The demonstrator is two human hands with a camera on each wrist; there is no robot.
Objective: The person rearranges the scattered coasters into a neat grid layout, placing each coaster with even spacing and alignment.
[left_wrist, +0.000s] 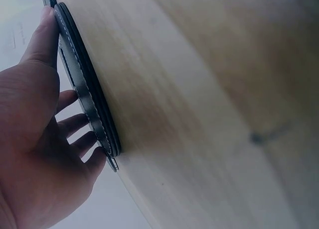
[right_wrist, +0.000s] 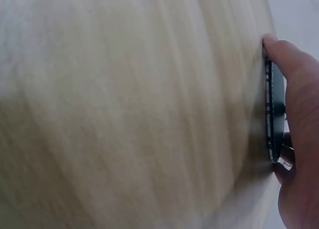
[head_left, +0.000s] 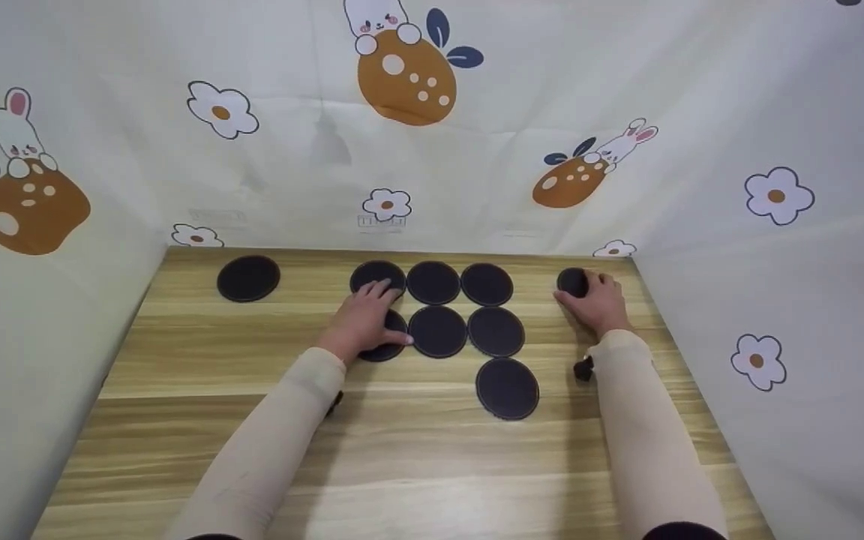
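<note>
Round black stitched coasters lie on the wooden table. My left hand (head_left: 363,321) rests over the left end of two rows, fingers on the upper coaster (head_left: 372,273) and thumb across the lower coaster (head_left: 385,349). Close up in the left wrist view, its spread fingers (left_wrist: 75,122) touch a coaster's top (left_wrist: 79,79) while the thumb lies at the rim. Toward the right edge, my right hand (head_left: 601,304) grips another coaster (head_left: 571,282) by its rim. The right wrist view shows that coaster (right_wrist: 275,109) edge-on, thumb at one end and fingers at the other.
More coasters touch in the rows, including a middle one (head_left: 438,331) and a right one (head_left: 487,284). A single coaster (head_left: 507,388) lies below the right end, and another (head_left: 248,278) sits far left. Printed cloth walls (head_left: 289,180) rise at the back and sides.
</note>
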